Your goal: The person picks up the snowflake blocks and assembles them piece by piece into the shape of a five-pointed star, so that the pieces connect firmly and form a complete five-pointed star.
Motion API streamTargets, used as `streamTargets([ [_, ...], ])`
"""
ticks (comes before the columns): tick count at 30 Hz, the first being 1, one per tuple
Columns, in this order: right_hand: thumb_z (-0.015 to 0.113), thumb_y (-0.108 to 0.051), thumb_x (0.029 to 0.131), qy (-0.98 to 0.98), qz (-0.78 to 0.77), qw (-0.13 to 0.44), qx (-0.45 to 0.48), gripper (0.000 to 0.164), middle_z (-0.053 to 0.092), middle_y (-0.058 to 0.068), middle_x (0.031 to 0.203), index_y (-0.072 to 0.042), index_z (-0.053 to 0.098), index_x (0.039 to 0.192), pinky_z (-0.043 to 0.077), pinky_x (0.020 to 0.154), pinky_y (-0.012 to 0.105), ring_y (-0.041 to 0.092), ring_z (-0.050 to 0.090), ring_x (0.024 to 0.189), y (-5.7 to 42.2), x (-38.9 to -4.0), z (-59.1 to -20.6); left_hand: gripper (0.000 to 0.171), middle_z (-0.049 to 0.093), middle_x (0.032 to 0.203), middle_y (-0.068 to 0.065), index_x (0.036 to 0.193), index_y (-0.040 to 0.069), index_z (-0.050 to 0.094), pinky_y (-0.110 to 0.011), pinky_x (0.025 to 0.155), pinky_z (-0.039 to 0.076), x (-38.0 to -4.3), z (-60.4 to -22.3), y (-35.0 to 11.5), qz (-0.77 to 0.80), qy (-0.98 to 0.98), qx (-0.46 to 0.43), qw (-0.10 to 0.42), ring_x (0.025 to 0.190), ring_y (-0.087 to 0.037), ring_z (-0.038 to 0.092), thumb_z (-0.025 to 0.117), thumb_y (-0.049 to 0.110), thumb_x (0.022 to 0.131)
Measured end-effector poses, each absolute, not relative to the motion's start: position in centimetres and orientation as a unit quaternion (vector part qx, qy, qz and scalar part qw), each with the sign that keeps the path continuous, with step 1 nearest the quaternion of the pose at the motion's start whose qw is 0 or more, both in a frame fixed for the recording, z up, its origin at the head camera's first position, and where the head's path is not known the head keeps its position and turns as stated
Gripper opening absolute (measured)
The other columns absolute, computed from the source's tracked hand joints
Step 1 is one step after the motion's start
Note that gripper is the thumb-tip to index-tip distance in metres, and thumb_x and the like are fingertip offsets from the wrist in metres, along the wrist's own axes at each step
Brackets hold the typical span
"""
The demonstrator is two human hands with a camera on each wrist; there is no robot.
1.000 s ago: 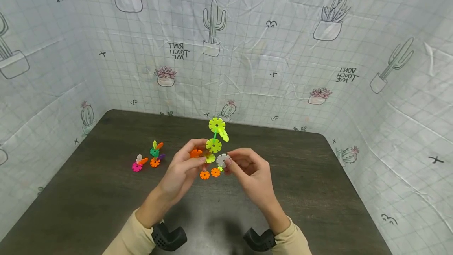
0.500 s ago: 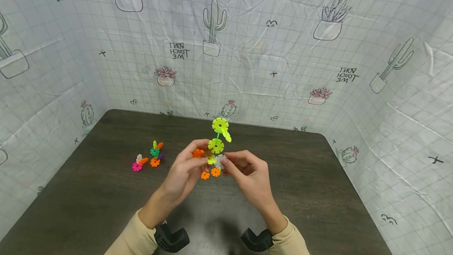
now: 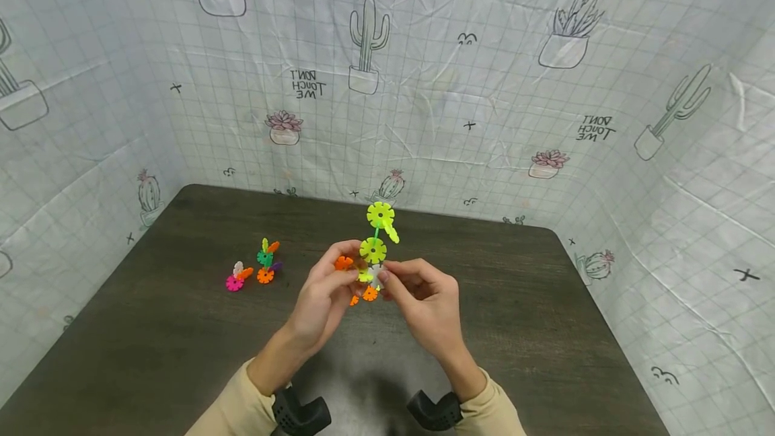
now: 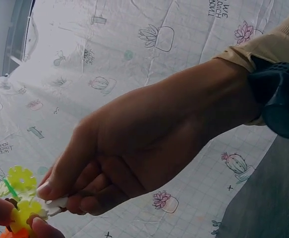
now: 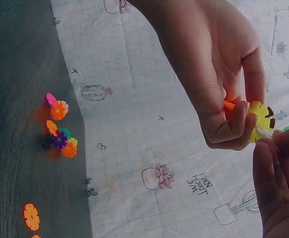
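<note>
My left hand (image 3: 327, 291) pinches the lower part of a chain of slotted plastic discs. A yellow-green disc (image 3: 373, 249) sits mid-chain, joined by a green piece to another yellow-green disc (image 3: 380, 214) above. An orange disc (image 3: 344, 262) shows by the left fingers. My right hand (image 3: 428, 298) pinches a white slotted disc (image 3: 376, 276) between thumb and fingers. In the right wrist view the white disc (image 5: 264, 132) is tilted against the edge of a yellow disc (image 5: 259, 115). Fingertips hide part of where they meet.
Loose orange discs (image 3: 370, 293) lie on the dark table (image 3: 514, 328) beyond the hands. To the left stand two small disc clusters, one with a pink disc (image 3: 235, 283), one with a green disc (image 3: 264, 258). A cactus-print cloth (image 3: 424, 86) surrounds the table.
The chain has shifted slightly right in my left hand. The white disc has moved left against the chain and turned from nearly face-on to more edge-on.
</note>
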State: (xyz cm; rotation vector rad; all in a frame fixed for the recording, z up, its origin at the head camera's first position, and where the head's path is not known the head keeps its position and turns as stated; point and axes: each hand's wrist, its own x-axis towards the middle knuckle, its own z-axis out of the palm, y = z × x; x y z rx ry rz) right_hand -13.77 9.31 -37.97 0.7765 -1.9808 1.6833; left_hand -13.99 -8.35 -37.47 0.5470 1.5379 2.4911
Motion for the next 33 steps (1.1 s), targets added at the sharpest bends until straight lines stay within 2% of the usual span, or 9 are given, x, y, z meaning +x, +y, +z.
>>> streamTargets([
  [4, 0.071, 0.010, 0.088, -0.717, 0.601, 0.216, 0.278, 0.015, 0.073, 0.023, 0.084, 0.006, 0.073, 0.102, 0.061, 0.060, 0.031, 0.018, 0.071, 0.064, 9.4, -13.9, -38.0, 0.036, 0.038, 0.117, -0.007, 0.138, -0.003, 0.035, -0.024, 0.078, 0.038, -13.9, -37.7, -8.2, 0.824, 0.528, 0.186, 0.082, 0.090, -0.017, 0.043, 0.031, 0.003, 0.102],
  [8, 0.072, 0.011, 0.087, -0.720, 0.593, 0.221, 0.284, 0.017, 0.073, 0.021, 0.082, 0.005, 0.073, 0.103, 0.061, 0.060, 0.031, 0.020, 0.071, 0.064, 9.6, -14.0, -37.9, 0.044, 0.039, 0.124, -0.011, 0.146, -0.003, 0.033, -0.023, 0.079, 0.039, -14.0, -37.9, -8.6, 0.785, 0.578, 0.207, 0.075, 0.091, -0.018, 0.044, 0.034, 0.006, 0.103],
  [12, 0.072, 0.011, 0.087, -0.724, 0.579, 0.230, 0.296, 0.020, 0.072, 0.020, 0.082, 0.003, 0.072, 0.105, 0.061, 0.060, 0.030, 0.021, 0.070, 0.065, 9.7, -14.1, -37.6, 0.044, 0.047, 0.134, -0.020, 0.148, -0.002, 0.037, -0.024, 0.084, 0.044, -14.1, -37.9, -9.4, 0.714, 0.656, 0.237, 0.059, 0.101, -0.020, 0.050, 0.040, 0.012, 0.107],
  [15, 0.073, 0.010, 0.086, -0.729, 0.571, 0.231, 0.298, 0.019, 0.073, 0.019, 0.084, 0.002, 0.069, 0.104, 0.061, 0.061, 0.030, 0.019, 0.071, 0.066, 9.8, -14.0, -37.4, 0.042, 0.053, 0.136, -0.020, 0.146, -0.001, 0.042, -0.026, 0.088, 0.049, -14.1, -37.8, -10.0, 0.672, 0.693, 0.255, 0.049, 0.109, -0.025, 0.054, 0.046, 0.013, 0.107],
  [20, 0.074, 0.009, 0.086, -0.726, 0.570, 0.221, 0.316, 0.017, 0.072, 0.019, 0.082, 0.000, 0.067, 0.099, 0.061, 0.061, 0.030, 0.020, 0.070, 0.067, 9.9, -14.1, -37.4, 0.035, 0.059, 0.122, -0.019, 0.136, 0.000, 0.053, -0.025, 0.081, 0.055, -14.1, -37.4, -10.7, 0.664, 0.698, 0.265, 0.044, 0.098, -0.024, 0.059, 0.057, 0.008, 0.102],
  [25, 0.073, 0.009, 0.087, -0.723, 0.572, 0.208, 0.327, 0.016, 0.072, 0.017, 0.083, -0.001, 0.070, 0.099, 0.061, 0.061, 0.030, 0.020, 0.069, 0.068, 9.8, -14.2, -37.4, 0.027, 0.056, 0.102, -0.020, 0.127, -0.004, 0.050, -0.025, 0.067, 0.052, -14.1, -37.5, -10.7, 0.682, 0.680, 0.264, 0.050, 0.078, -0.017, 0.058, 0.054, 0.004, 0.101],
  [28, 0.072, 0.009, 0.087, -0.720, 0.576, 0.201, 0.332, 0.016, 0.072, 0.017, 0.083, 0.000, 0.071, 0.099, 0.061, 0.061, 0.031, 0.018, 0.069, 0.068, 9.7, -14.3, -37.5, 0.024, 0.055, 0.096, -0.017, 0.124, -0.004, 0.049, -0.024, 0.066, 0.052, -14.0, -37.5, -10.4, 0.703, 0.666, 0.242, 0.055, 0.073, -0.016, 0.057, 0.053, 0.006, 0.103],
  [33, 0.071, 0.010, 0.089, -0.719, 0.578, 0.194, 0.335, 0.015, 0.073, 0.016, 0.085, 0.000, 0.073, 0.100, 0.062, 0.063, 0.031, 0.019, 0.068, 0.068, 9.4, -14.4, -37.6, 0.023, 0.056, 0.093, -0.012, 0.118, -0.001, 0.051, -0.023, 0.065, 0.053, -13.8, -37.6, -10.1, 0.744, 0.640, 0.185, 0.054, 0.071, -0.017, 0.057, 0.062, 0.009, 0.101],
])
